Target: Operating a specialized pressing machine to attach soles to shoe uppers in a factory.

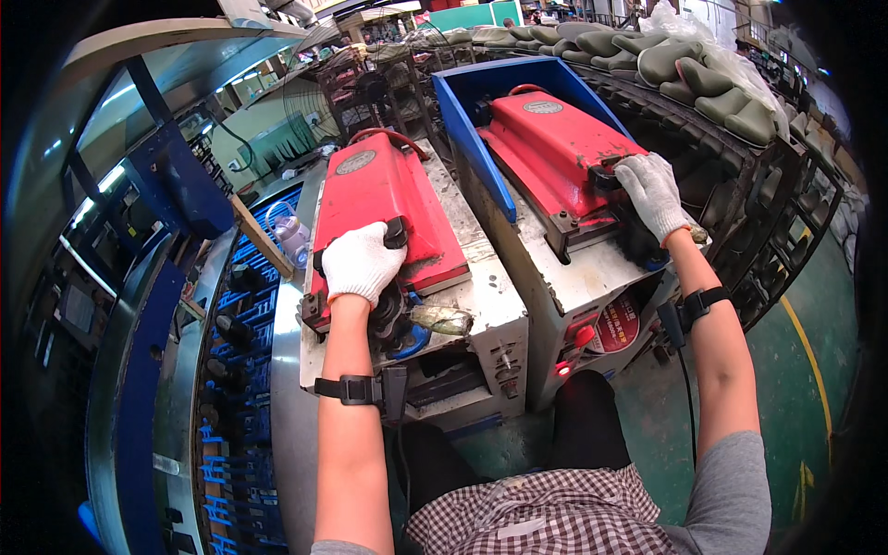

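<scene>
Two worn red machine covers stand side by side, the left cover (365,199) and the right cover (560,139), each on a pale metal cabinet. My left hand (363,265), in a white knitted glove, is closed round the black handle (396,233) at the near end of the left cover. Gloved the same way, my right hand (653,192) grips the black handle (606,174) of the right cover; part of its fingers is hidden. A taped, scuffed lever grip (442,320) juts out below my left hand. Both covers appear lowered.
A blue guard (467,139) surrounds the right cover's far side. Racks of olive-green clogs (712,88) curve along the right. At left runs a conveyor with blue racks (245,370); a lilac jug (292,239) stands near it. A red switch (584,336) sits on the right cabinet.
</scene>
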Demonstrator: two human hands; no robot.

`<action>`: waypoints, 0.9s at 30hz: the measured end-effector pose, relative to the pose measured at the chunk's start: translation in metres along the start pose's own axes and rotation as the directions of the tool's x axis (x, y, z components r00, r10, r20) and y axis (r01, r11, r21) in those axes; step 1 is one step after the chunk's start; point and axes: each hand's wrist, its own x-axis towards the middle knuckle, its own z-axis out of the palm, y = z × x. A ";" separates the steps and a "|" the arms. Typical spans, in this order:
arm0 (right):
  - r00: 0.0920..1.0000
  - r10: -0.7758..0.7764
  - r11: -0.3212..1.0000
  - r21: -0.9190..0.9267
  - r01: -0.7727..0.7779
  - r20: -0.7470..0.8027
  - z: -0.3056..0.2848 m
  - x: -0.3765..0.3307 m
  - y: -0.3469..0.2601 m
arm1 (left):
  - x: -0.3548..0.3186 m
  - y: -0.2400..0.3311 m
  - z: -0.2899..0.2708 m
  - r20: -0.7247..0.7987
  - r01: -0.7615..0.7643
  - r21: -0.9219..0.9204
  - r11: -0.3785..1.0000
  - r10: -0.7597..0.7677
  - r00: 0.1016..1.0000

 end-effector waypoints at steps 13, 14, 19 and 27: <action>1.000 0.004 1.000 0.001 -0.004 0.006 -0.001 0.000 -0.002 | -0.001 0.000 0.000 0.001 0.006 -0.005 1.000 -0.006 1.000; 1.000 0.004 1.000 0.001 -0.004 0.007 -0.001 0.000 -0.002 | -0.001 0.000 -0.001 0.001 0.006 -0.005 1.000 -0.006 1.000; 1.000 -0.005 1.000 -0.006 0.005 -0.015 0.002 -0.001 0.003 | 0.000 0.001 0.000 -0.002 0.002 0.000 1.000 -0.002 1.000; 1.000 0.010 1.000 0.008 -0.010 0.017 -0.001 0.000 -0.001 | 0.000 -0.001 0.001 -0.003 0.003 0.011 1.000 -0.003 1.000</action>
